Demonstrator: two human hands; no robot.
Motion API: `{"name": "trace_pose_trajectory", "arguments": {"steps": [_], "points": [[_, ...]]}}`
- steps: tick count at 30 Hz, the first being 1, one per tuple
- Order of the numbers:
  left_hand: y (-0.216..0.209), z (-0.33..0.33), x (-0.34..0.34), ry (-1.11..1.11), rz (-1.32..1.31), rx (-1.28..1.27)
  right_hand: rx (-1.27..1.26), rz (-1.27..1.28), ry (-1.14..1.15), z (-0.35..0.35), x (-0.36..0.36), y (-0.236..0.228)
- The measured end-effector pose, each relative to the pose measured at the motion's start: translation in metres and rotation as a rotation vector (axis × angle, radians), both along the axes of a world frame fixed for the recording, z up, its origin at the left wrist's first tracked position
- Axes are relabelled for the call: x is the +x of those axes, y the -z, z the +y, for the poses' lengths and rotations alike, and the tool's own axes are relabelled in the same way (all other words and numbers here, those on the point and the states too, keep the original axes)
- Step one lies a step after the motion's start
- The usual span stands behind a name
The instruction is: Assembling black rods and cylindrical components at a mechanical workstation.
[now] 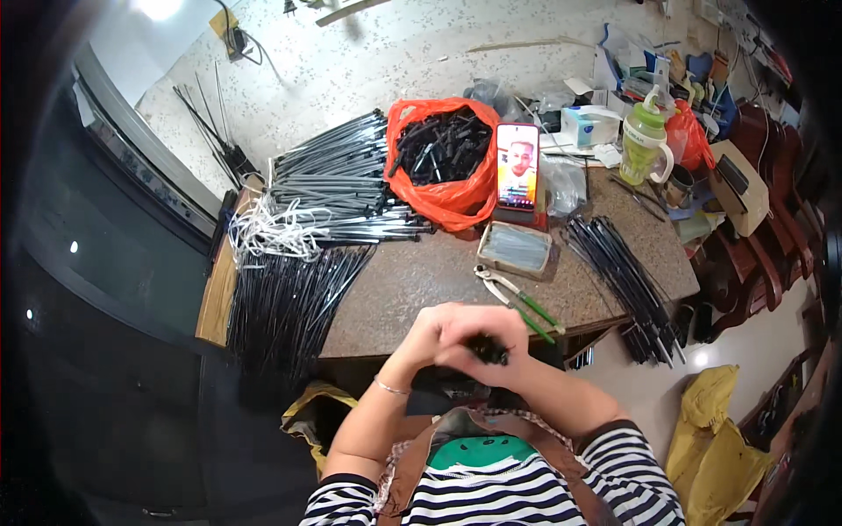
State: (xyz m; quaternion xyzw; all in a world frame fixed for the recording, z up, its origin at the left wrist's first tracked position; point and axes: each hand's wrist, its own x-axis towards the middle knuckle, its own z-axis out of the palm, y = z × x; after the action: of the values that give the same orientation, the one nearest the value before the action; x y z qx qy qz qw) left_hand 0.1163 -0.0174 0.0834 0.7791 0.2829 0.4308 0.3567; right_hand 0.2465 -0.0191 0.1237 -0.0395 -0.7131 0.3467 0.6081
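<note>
Both my hands come together just beyond the near edge of the table, in front of my chest. My left hand (432,334) is closed, curled against the right. My right hand (507,352) wraps round a bundle of thin black rods (488,349), seen end-on in the ring of fingers. The two hands overlap, so much of the bundle is hidden. Right behind them on the table lie end-cutting pliers (517,302) with green handles. Beyond the pliers sits a small box (517,248) holding thin greyish pieces.
Black rods (294,298) lie at the left, beside white ties (272,230) and grey-black rods (329,167). A red bag (406,197) holds black parts. A phone (517,171) stands upright. More rods (624,285) overhang the right edge, near a green bottle (643,140).
</note>
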Motion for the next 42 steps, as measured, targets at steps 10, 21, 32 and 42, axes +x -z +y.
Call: {"name": "trace_pose_trajectory", "arguments": {"steps": [10, 21, 32, 42], "points": [[0.108, -0.114, -0.049, -0.374, -0.412, -0.702, -0.735, 0.281, 0.118, -0.012, -0.091, -0.014], [0.244, -0.143, -0.076, 0.007, -0.345, -0.851, -0.325, -0.475, -0.404, -0.06, -0.066, -0.068], [0.143, -0.122, -0.054, -0.166, -0.374, -1.239, -0.36, -0.363, -0.574, -0.043, -0.069, -0.068], [0.122, -0.108, -0.047, -0.236, -0.504, -1.277, -0.578, -0.31, -0.477, -0.085, 0.046, 0.011]]}}
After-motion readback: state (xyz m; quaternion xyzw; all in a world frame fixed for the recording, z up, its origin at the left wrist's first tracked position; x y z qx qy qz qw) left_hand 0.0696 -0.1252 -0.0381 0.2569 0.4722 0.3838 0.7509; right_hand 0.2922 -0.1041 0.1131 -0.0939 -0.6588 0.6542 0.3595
